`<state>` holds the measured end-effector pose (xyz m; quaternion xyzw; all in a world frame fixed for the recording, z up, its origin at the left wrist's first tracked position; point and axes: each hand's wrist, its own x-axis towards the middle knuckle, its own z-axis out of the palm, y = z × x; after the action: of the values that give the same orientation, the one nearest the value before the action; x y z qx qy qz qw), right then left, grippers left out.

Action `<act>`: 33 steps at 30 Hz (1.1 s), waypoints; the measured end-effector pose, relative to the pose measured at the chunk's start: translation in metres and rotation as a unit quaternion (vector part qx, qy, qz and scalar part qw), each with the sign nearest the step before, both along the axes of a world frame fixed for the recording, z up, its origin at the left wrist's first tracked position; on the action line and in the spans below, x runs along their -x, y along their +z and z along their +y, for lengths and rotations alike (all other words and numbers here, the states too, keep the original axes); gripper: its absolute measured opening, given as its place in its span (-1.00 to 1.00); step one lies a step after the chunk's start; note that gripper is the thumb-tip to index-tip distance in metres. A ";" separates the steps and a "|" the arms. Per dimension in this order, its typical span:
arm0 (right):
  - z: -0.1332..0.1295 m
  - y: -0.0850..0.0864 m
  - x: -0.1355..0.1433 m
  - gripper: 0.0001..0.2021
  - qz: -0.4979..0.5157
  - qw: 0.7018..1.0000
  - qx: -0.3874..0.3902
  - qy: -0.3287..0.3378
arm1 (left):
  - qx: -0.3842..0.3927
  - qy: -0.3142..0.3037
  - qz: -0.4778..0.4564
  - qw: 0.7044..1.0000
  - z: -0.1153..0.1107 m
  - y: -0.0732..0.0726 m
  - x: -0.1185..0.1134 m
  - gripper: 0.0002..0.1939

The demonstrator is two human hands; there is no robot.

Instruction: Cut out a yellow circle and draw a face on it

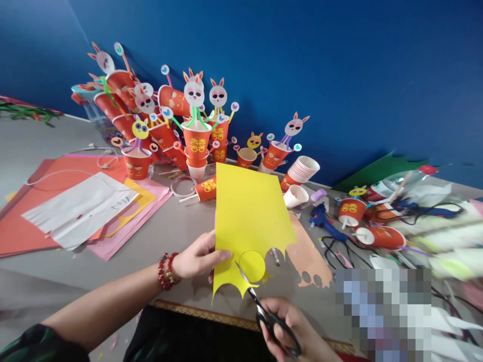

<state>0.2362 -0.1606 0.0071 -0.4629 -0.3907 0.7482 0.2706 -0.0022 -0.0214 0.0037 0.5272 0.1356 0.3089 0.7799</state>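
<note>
Grey table (187,217) beneath the yellow paper (251,213) meets a blue wall (339,75).

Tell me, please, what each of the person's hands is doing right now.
Left hand: closed on the yellow sheet, thumb on top.
Right hand: closed around the handles of the scissors, blades at the sheet.

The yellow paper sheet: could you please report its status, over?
Left hand holding yellow paper sheet, lower edge scalloped. Right hand on black-handled metal scissors, blades at that edge. Nothing seen blocking blades.
</note>
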 end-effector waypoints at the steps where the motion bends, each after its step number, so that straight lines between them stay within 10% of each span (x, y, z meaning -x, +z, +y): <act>1: -0.001 -0.001 0.000 -0.28 0.003 1.000 -0.003 0.000 | 0.000 -0.001 -0.002 1.000 0.000 0.000 0.000 -0.68; 33: 0.007 0.007 0.003 -0.31 -0.013 0.999 0.039 -0.010 | -0.050 0.010 0.027 0.998 -0.001 -0.001 0.001 -0.68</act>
<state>0.2337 -0.1537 0.0136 -0.4864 -0.3599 0.7544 0.2546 -0.0036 -0.0228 0.0024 0.5727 0.1462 0.3083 0.7454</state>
